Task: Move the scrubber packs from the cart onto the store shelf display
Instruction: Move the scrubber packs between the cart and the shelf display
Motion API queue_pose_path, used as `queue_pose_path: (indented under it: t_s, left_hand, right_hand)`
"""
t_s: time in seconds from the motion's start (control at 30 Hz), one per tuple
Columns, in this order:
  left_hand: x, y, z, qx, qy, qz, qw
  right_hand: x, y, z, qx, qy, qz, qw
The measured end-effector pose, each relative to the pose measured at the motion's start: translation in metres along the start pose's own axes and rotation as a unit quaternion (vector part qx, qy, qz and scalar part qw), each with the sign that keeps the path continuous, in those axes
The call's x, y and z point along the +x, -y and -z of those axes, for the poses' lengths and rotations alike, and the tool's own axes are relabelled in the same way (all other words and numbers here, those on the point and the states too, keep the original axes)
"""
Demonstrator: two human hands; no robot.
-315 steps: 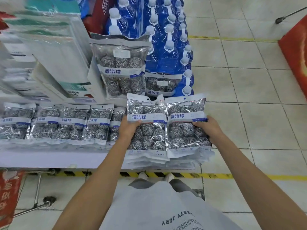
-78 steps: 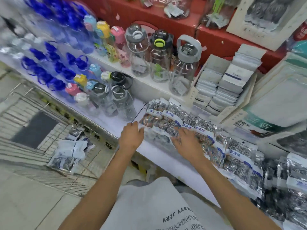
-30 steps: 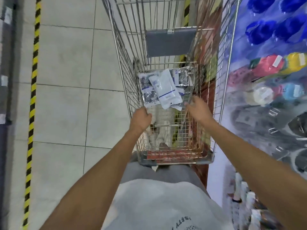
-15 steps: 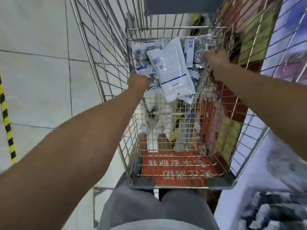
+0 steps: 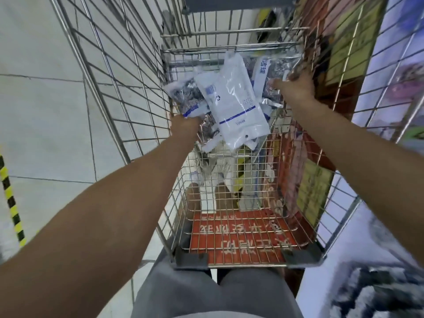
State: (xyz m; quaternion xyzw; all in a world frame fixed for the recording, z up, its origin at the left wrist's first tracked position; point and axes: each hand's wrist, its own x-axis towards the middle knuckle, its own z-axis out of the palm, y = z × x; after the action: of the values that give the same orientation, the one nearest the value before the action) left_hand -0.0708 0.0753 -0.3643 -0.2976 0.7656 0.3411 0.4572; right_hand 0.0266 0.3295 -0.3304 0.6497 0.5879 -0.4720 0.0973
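A wire shopping cart (image 5: 128,92) stands in front of me with a small heap of scrubber packs (image 5: 231,99) in its far end. The top pack lies with its white back facing up; silver scrubber balls show through the packs beneath. My left hand (image 5: 184,127) grips the left edge of the heap, closed on a pack with a blue stripe. My right hand (image 5: 293,88) is at the right side of the heap, fingers curled over a shiny pack there.
The cart's near end holds a red printed panel (image 5: 241,239) on its floor. The store shelf (image 5: 390,83) runs along the cart's right side, with blurred scrubber packs (image 5: 378,292) at bottom right. Tiled floor (image 5: 41,111) and a yellow-black stripe (image 5: 11,203) lie left.
Since the earlier frames I turned from the shelf to the cart. Both hands reached deeper into it and have closed on the two sides of the pack heap.
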Motion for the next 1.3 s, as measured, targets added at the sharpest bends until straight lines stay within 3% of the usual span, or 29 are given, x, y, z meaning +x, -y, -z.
queue_pose_path:
  t_s: [0.17, 0.27, 0.4, 0.47, 0.53, 0.6, 0.67, 0.8, 0.9, 1.0, 1.13, 1.3]
  left_hand:
    - [-0.048, 0.042, -0.006, -0.066, 0.037, 0.085, 0.993]
    - [-0.069, 0.068, -0.015, -0.086, 0.071, 0.131, 0.985]
    - [-0.073, 0.095, -0.008, -0.016, 0.107, 0.145, 0.984]
    - [-0.070, 0.097, 0.001, 0.091, 0.066, 0.072, 0.991]
    - [-0.068, 0.087, 0.011, 0.237, 0.042, -0.055, 0.969]
    - [-0.067, 0.069, 0.015, 0.313, 0.057, -0.126, 0.940]
    - [-0.062, 0.051, 0.012, 0.334, 0.102, -0.138, 0.927]
    - [-0.059, 0.030, 0.002, 0.325, 0.188, -0.093, 0.922]
    - [-0.062, 0.019, -0.001, 0.244, 0.227, -0.099, 0.938]
    - [-0.063, 0.000, 0.003, 0.102, 0.258, -0.083, 0.957]
    - [-0.060, -0.030, 0.013, -0.116, 0.320, -0.033, 0.940]
    - [-0.059, -0.048, 0.015, -0.183, 0.286, -0.065, 0.938]
  right_hand:
    - [-0.040, -0.042, -0.006, 0.115, -0.060, -0.049, 0.990]
    - [-0.063, -0.076, -0.012, 0.200, -0.054, -0.095, 0.974]
    - [-0.084, -0.108, -0.016, 0.241, 0.035, -0.195, 0.950]
    - [-0.092, -0.112, -0.011, 0.207, 0.056, -0.214, 0.953]
    - [-0.099, -0.111, 0.002, 0.127, 0.018, -0.175, 0.976]
    - [-0.105, -0.107, 0.015, 0.039, -0.034, -0.113, 0.992]
    - [-0.109, -0.097, 0.027, -0.026, -0.069, -0.012, 0.997]
    - [-0.088, -0.054, 0.034, -0.119, -0.055, 0.174, 0.976]
    - [-0.052, -0.027, 0.028, -0.190, -0.003, 0.204, 0.960]
    - [-0.022, -0.007, 0.018, -0.177, 0.019, 0.173, 0.969]
    - [-0.005, -0.004, 0.007, -0.157, 0.057, 0.114, 0.979]
    - [-0.009, -0.021, 0.006, -0.175, 0.055, 0.101, 0.978]
